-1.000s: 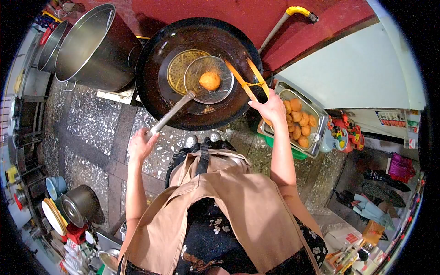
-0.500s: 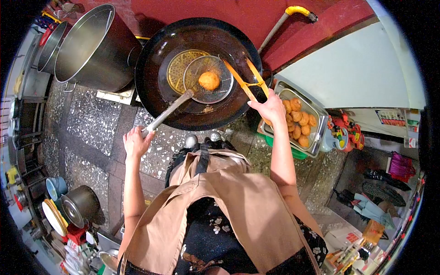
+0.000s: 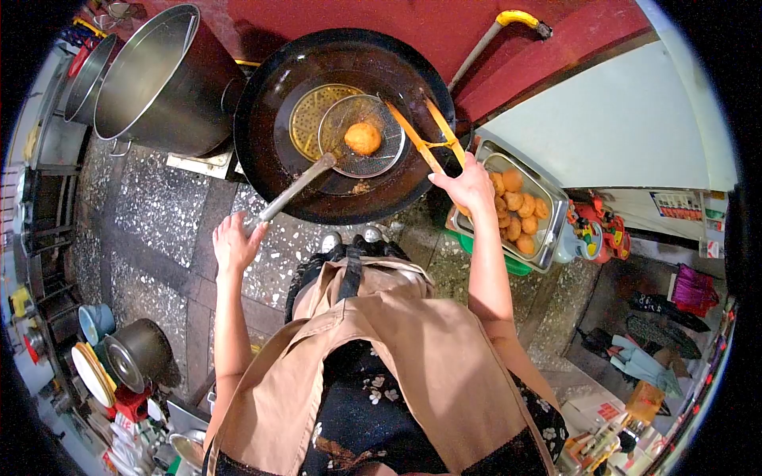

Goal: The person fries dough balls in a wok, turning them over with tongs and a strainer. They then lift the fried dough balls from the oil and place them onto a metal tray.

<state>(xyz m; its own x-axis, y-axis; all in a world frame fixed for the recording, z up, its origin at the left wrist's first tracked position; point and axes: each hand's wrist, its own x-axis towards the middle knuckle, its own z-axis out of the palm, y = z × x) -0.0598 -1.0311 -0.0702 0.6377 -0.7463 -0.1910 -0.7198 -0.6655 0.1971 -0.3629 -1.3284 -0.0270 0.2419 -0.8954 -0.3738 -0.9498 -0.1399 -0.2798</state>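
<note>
My left hand (image 3: 236,240) is closed round the handle end of a wire mesh skimmer (image 3: 369,165). One golden fried ball (image 3: 363,138) rests in the skimmer's mesh, over a large dark wok (image 3: 266,103). Beneath the skimmer, partly covered by it, a round perforated metal disc (image 3: 311,119) lies in the wok. Wooden tongs (image 3: 429,145) are gripped in my right hand (image 3: 468,189); their tips are spread apart above the wok's right side, with nothing between them. Beside my right hand, a metal tray (image 3: 548,252) holds several fried balls (image 3: 525,205).
A tall steel pot (image 3: 171,103) stands left of the wok. A yellow-handled stick (image 3: 496,36) leans on the red wall behind. A pale panel (image 3: 603,111) rises at right. On the lower left are a dark lidded pot (image 3: 141,353) and a blue bucket (image 3: 97,323).
Fingers of my left hand have loosened and shifted slightly on the skimmer's handle. The skimmer, ball and tongs stay almost where they were.
</note>
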